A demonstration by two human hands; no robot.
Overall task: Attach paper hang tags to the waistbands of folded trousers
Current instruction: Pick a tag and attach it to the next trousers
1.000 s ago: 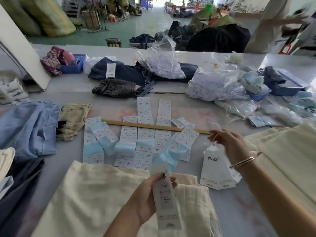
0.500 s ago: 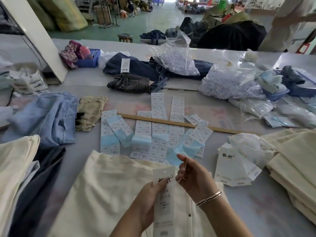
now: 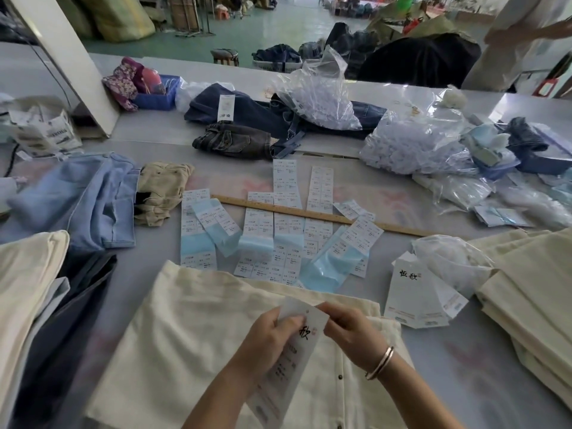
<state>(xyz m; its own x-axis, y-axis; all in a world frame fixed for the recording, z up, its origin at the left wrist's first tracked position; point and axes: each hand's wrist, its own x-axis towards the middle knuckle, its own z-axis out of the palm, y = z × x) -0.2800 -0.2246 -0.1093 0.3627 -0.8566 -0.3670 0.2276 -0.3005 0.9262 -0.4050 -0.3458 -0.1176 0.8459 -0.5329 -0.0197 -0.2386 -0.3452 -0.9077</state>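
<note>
Head view, left grip [image 3: 272, 332] and right grip [image 3: 349, 332] pinching hang tag [image 3: 305, 334], "1103#" stickers [image 3: 280, 261].

Trousers [image 3: 198, 335] nearest, label sheets [image 3: 272, 230] behind, tag stack [image 3: 414, 298] right of both.

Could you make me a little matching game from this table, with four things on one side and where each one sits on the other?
Things:
1. hang tag
2. wooden ruler
3. stack of hang tags
4. blue basket

Places:
A. far left of the table, holding a flowered cloth
B. between both hands, over the cream trousers
C. lying across the label strips
D. on the table right of the cream trousers

Pairs: 1-B, 2-C, 3-D, 4-A
</note>
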